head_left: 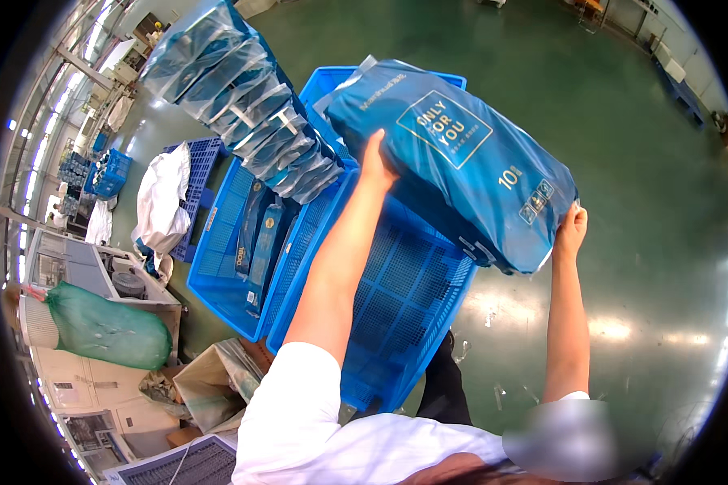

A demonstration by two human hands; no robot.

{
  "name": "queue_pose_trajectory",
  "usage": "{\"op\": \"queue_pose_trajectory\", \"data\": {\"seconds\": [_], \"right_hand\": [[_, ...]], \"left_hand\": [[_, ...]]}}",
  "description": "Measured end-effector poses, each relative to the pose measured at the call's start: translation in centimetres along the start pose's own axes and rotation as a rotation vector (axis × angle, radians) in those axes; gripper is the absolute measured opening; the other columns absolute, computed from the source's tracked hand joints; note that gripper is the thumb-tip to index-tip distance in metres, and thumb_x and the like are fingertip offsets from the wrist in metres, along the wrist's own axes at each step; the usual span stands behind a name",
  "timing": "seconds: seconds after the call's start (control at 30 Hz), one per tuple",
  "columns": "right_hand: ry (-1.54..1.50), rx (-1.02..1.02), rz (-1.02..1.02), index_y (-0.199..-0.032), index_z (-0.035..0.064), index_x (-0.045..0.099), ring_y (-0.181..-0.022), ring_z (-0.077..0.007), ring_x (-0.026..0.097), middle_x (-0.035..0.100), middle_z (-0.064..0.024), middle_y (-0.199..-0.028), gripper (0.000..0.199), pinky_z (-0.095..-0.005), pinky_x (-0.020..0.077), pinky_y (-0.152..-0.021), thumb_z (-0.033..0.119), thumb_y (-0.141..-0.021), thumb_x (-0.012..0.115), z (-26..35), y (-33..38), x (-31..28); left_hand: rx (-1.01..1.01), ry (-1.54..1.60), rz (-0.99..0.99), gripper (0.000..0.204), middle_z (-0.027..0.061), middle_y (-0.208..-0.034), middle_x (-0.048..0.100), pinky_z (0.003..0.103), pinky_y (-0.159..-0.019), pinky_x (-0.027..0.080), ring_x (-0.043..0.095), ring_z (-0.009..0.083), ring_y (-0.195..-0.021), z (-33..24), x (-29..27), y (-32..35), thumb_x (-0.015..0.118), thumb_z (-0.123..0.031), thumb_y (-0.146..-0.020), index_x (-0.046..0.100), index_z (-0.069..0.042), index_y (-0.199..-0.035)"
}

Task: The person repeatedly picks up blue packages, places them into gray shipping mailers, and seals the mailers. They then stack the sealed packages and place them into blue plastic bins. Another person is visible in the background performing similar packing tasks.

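Note:
I hold a big blue plastic-wrapped pack (469, 162) up in the air with both hands. My left hand (374, 162) grips its near left side. On the lower right end of the pack my right hand (572, 230) is pressed. The pack hangs above an open blue plastic crate (396, 323) with a lattice floor, which looks bare where it shows. Both forearms reach up from the lower edge, in short white sleeves.
Left of that crate a second blue crate (226, 242) holds a few slim blue packs (265, 242). A stack of clear-wrapped packs (243, 97) rises behind. A white bag (162, 198), a green sack (105, 327), cardboard boxes (206, 384) and a shiny green floor (647, 267) surround them.

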State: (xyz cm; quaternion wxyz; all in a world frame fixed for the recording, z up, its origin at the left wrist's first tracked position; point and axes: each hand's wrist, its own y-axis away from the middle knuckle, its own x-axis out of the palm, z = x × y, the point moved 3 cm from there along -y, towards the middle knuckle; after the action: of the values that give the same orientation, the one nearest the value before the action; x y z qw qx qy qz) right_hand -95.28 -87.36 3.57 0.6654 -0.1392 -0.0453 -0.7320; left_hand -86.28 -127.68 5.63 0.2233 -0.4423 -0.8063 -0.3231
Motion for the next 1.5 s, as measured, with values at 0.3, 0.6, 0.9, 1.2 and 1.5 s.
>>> {"op": "queue_pose_trajectory", "data": {"seconds": [0.3,0.6,0.9,1.2,1.5], "right_hand": [[0.519,-0.059,0.115,-0.12,0.0127,0.04,-0.09,-0.0101,0.047,0.046,-0.0007,-0.111,0.037,-0.0247,0.0411,-0.069,0.028,-0.087,0.05,-11.1,2.9,-3.9],[0.936,1.366,0.358,-0.102,0.0072,0.05,-0.079,-0.0125,0.047,0.052,0.0003,-0.089,0.029,-0.0285,0.0423,-0.069,0.032,-0.091,0.039,-15.9,39.8,-34.2],[0.996,1.351,0.862,-0.103,0.007,0.05,-0.079,-0.0131,0.05,0.055,-0.0028,-0.088,0.024,-0.0286,0.0445,-0.069,0.025,-0.088,0.045,-15.0,63.0,-2.8],[1.178,1.592,0.682,-0.105,0.0067,0.05,-0.078,-0.0136,0.054,0.057,-0.0059,-0.088,0.022,-0.0287,0.0468,-0.069,0.018,-0.086,0.05,-9.6,67.7,-4.4],[0.918,1.595,0.451,-0.105,0.0061,0.05,-0.077,-0.0145,0.057,0.059,-0.0084,-0.087,0.024,-0.0288,0.0485,-0.068,0.01,-0.083,0.055,-6.2,69.8,-7.7]], "left_hand": [[0.164,-0.449,-0.477,0.045,0.0065,-0.087,0.055,0.031,-0.065,0.045,0.053,0.0194,-0.074,5.4,-9.8,3.0,0.055,-0.042,-0.082,0.05,-0.004,-0.104],[0.453,-1.454,-1.073,0.006,0.013,-0.076,0.057,0.038,-0.07,0.043,0.054,0.031,-0.077,-3.3,-54.7,28.9,0.06,-0.011,-0.069,0.058,-0.006,-0.071],[-0.161,-1.827,-0.97,0.071,0.017,-0.111,0.044,0.041,-0.086,0.039,0.042,0.0344,-0.104,-6.9,-76.3,28.2,0.074,-0.022,-0.058,0.04,-0.008,-0.119],[-0.424,-1.882,-0.741,0.116,0.02,-0.125,0.03,0.051,-0.086,0.031,0.035,0.0378,-0.111,-6.1,-82.1,17.5,0.077,-0.044,-0.047,0.008,-0.024,-0.138],[-0.27,-1.979,-0.722,0.099,0.0201,-0.114,0.038,0.051,-0.084,0.032,0.039,0.0345,-0.107,-9.4,-78.0,17.8,0.073,-0.038,-0.05,0.023,-0.028,-0.135]]}}
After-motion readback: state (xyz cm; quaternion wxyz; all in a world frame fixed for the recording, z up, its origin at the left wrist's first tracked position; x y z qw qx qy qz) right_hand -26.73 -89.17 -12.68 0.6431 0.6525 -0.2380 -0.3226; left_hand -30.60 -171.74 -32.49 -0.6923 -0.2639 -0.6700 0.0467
